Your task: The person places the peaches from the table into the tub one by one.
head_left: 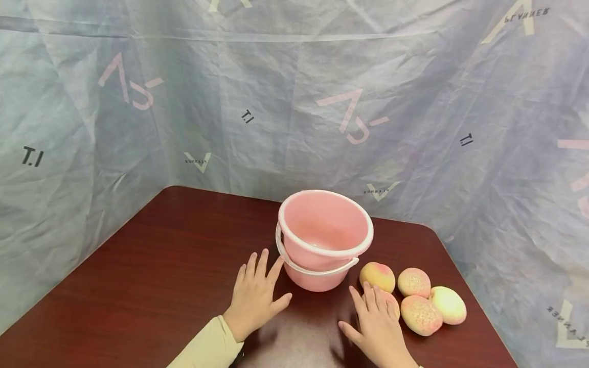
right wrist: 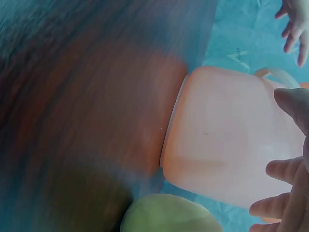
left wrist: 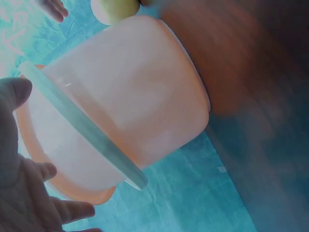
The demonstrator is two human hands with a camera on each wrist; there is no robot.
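A pink bucket with a white handle hanging at its front stands upright on the table. My left hand is at the bucket's left front, fingers spread, holding nothing. On the other side, my right hand has its fingers spread and partly covers one peach in the head view. Beside that hand lie several more peaches, among them a yellow-red one close to the bucket and a pale one farthest right. In the left wrist view the handle crosses the bucket's side.
The dark red-brown table reaches back to a grey cloth printed with letters, which hangs behind and on both sides. The peaches sit near the table's right edge.
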